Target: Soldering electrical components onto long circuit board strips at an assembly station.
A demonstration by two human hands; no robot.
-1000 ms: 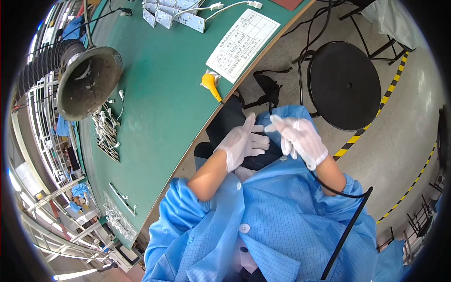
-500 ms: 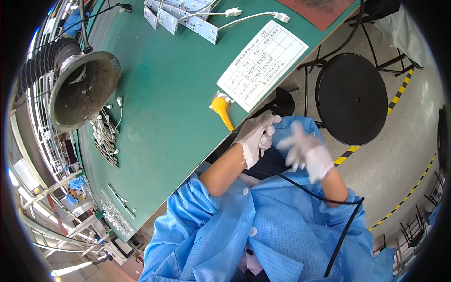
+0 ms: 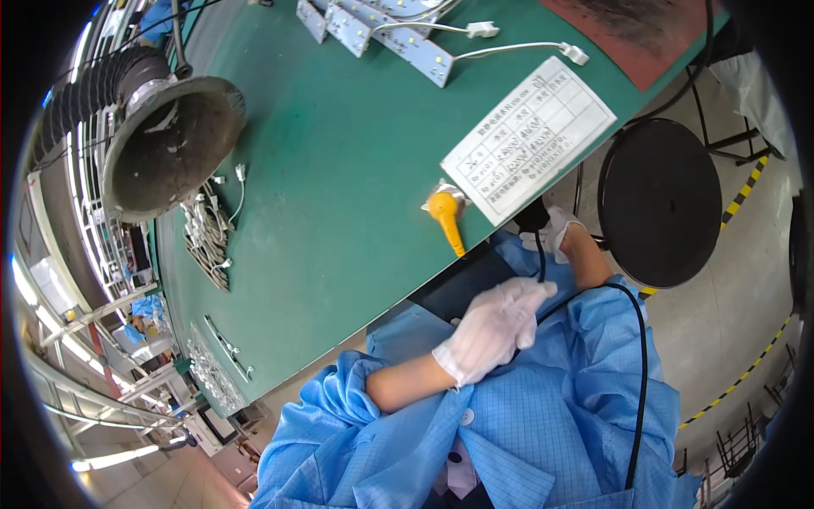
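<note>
My left hand, in a white glove, is in front of my blue coat with its fingers curled together. The thin black cable runs into its grasp and shows again below it. Farther off, beside the table edge, my gloved right hand has its fingers bent beside a dark object. What that hand grips is partly hidden, and I cannot make it out. A yellow teardrop-shaped knob or handle lies on the green table near its edge, with crumpled clear wrap around its wide end.
A paper form lies by the table edge. LED strip boards with white connectors lie at the back. A metal fume hood overhangs the left, above bundled wires. A black round stool stands at right.
My left hand has moved nearer my chest and turned over. My right hand has gone out beyond it, toward the table edge. The view has shifted, so the table items appear farther right.
</note>
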